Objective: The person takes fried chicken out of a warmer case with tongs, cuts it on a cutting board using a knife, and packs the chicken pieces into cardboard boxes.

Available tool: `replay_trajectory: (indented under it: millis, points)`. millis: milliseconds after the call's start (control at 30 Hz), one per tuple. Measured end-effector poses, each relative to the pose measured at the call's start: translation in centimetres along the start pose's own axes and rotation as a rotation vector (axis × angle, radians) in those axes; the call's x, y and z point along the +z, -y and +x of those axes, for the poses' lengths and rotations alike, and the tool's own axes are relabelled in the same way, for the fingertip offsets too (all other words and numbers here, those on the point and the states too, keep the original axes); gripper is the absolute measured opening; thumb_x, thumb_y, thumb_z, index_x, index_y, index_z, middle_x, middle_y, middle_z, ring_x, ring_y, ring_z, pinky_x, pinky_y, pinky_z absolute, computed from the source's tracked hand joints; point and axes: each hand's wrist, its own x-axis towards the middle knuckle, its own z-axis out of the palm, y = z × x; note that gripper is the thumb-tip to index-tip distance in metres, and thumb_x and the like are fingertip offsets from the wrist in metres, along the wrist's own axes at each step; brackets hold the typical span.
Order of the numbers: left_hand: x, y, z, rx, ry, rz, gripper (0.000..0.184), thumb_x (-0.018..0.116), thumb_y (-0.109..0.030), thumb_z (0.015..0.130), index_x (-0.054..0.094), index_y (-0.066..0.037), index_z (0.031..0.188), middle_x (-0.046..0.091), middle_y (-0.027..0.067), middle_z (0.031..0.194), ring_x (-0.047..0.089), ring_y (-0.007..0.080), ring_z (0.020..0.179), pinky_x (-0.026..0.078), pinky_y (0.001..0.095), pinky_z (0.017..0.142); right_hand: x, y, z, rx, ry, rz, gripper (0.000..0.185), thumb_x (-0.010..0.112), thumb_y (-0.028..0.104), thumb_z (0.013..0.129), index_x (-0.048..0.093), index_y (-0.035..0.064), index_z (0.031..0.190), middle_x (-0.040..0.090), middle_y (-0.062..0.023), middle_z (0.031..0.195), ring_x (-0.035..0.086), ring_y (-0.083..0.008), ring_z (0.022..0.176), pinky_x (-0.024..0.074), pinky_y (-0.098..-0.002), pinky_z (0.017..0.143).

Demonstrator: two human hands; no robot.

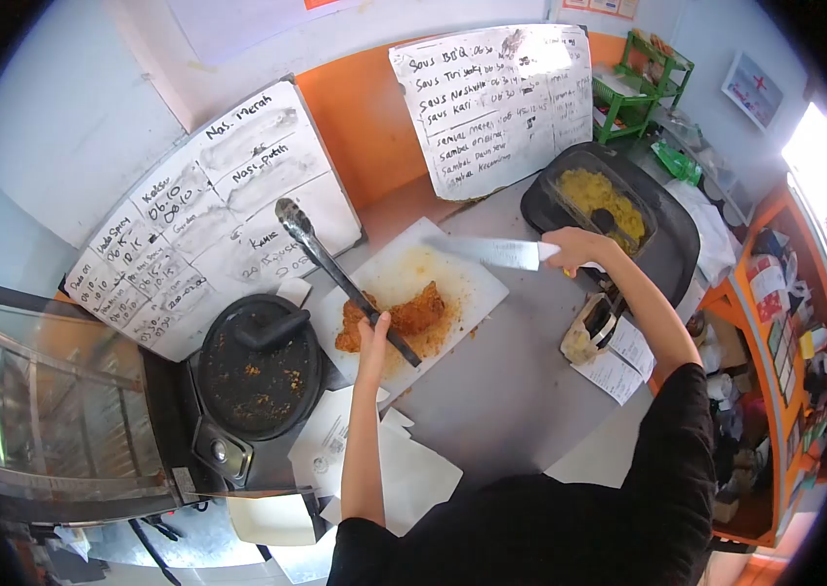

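Observation:
My left hand is closed round dark metal tongs, whose scalloped head points up and to the left. Just beneath the tongs, pieces of orange-brown fried food lie on a white cutting board, among crumbs and oily stains. My right hand grips the white handle of a knife. The broad blade points left, above the upper right part of the board, apart from the food.
A black stone mortar with a pestle stands left of the board. At the right are a tray of yellow food, a small container and receipts. Whiteboards lean behind; a glass cabinet is far left.

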Motion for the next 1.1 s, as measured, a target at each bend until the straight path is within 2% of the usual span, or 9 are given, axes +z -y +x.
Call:
replay_trajectory:
  millis: [100, 167, 233, 400, 467, 533, 633, 900, 1100]
  points:
    - [-0.2, 2.0, 0.4, -0.095, 0.081, -0.148, 0.054, 0.051, -0.048, 0.082, 0.040, 0.000, 0.103, 0.045, 0.0066, 0.088, 0.043, 0.0138, 0.082, 0.037, 0.0270, 0.073, 2.3, 3.5, -3.3, -0.192, -0.280, 0.131, 0.030, 0.055, 0.021, 0.075, 0.051, 0.0028, 0.099, 0.060, -0.0159, 0.082, 0.061, -0.0283, 0.082, 0.0474, -0.0377, 0.070]
    - [0.3, 1.6, -0.4, -0.158, 0.099, -0.230, 0.051, 0.052, -0.043, 0.082, 0.039, 0.001, 0.105, 0.045, 0.0065, 0.087, 0.044, 0.0130, 0.082, 0.038, 0.0270, 0.070, 7.6, 5.1, -3.0, -0.092, -0.359, 0.187, 0.034, 0.054, 0.021, 0.078, 0.045, 0.0042, 0.107, 0.060, -0.0176, 0.089, 0.059, -0.0313, 0.084, 0.0458, -0.0403, 0.073]
    - [0.7, -1.5, -2.1, -0.171, 0.081, -0.233, 0.048, 0.056, -0.035, 0.082, 0.038, 0.002, 0.107, 0.045, 0.0067, 0.085, 0.045, 0.0123, 0.083, 0.041, 0.0276, 0.068, 13.1, 6.3, -2.9, -0.283, -0.400, 0.228, 0.038, 0.052, 0.020, 0.080, 0.039, 0.0060, 0.113, 0.058, -0.0197, 0.096, 0.058, -0.0362, 0.086, 0.0442, -0.0433, 0.074]
    - [1.8, -5.9, 0.6, 0.321, -0.160, 0.186, 0.068, 0.070, -0.016, 0.064, 0.031, 0.005, 0.116, 0.045, 0.0126, 0.094, 0.050, 0.0188, 0.081, 0.043, 0.0291, 0.073, 19.2, 10.5, -2.5, -0.085, -0.287, 0.181, 0.025, 0.043, 0.007, 0.081, 0.037, 0.0018, 0.105, 0.054, -0.0251, 0.092, 0.056, -0.0383, 0.087, 0.0452, -0.0460, 0.073]
    - [3.5, -9.8, 2.3, 0.505, -0.082, 0.473, 0.080, 0.070, -0.015, 0.057, 0.027, 0.007, 0.122, 0.044, 0.0226, 0.110, 0.048, 0.0322, 0.097, 0.041, 0.0367, 0.083, 19.3, 11.5, -3.1, -0.059, -0.305, 0.059, 0.025, 0.044, 0.005, 0.080, 0.037, 0.0007, 0.104, 0.055, -0.0255, 0.089, 0.058, -0.0368, 0.084, 0.0469, -0.0446, 0.070]
    - [5.5, -9.0, 6.9, 0.723, -0.058, 0.751, 0.081, 0.071, -0.020, 0.056, 0.030, 0.004, 0.122, 0.044, 0.0217, 0.111, 0.044, 0.0351, 0.104, 0.037, 0.0402, 0.090, 18.8, 12.5, -3.6, -0.041, -0.326, -0.033, 0.025, 0.044, 0.003, 0.079, 0.038, 0.0000, 0.103, 0.055, -0.0247, 0.086, 0.059, -0.0350, 0.080, 0.0484, -0.0431, 0.066]
    - [8.3, -6.2, 12.7, 0.787, 0.133, 0.991, 0.081, 0.072, -0.025, 0.055, 0.033, 0.000, 0.122, 0.045, 0.0186, 0.111, 0.043, 0.0336, 0.107, 0.031, 0.0426, 0.094, 18.1, 12.9, -3.6, -0.034, -0.350, -0.075, 0.023, 0.045, 0.005, 0.080, 0.038, 0.0002, 0.102, 0.057, -0.0224, 0.082, 0.060, -0.0343, 0.074, 0.0494, -0.0422, 0.061]
    - [7.2, -1.7, 14.2, 0.683, 0.183, 1.078, 0.075, 0.074, -0.030, 0.053, 0.040, -0.005, 0.115, 0.050, 0.0144, 0.106, 0.047, 0.0308, 0.102, 0.033, 0.0416, 0.092, 18.1, 12.0, -0.8, 0.069, -0.194, -0.086, 0.025, 0.049, 0.010, 0.080, 0.038, 0.0007, 0.100, 0.057, -0.0212, 0.078, 0.059, -0.0362, 0.076, 0.0480, -0.0441, 0.064]
    - [6.5, -3.3, 14.6, 0.633, 0.244, 1.083, 0.073, 0.075, -0.029, 0.052, 0.044, -0.004, 0.113, 0.053, 0.0142, 0.105, 0.047, 0.0299, 0.103, 0.033, 0.0391, 0.092, 19.2, 9.0, 2.4, -0.036, -0.236, 0.176, 0.034, 0.048, 0.028, 0.084, 0.044, -0.0009, 0.102, 0.058, -0.0228, 0.087, 0.056, -0.0401, 0.087, 0.0434, -0.0466, 0.074]
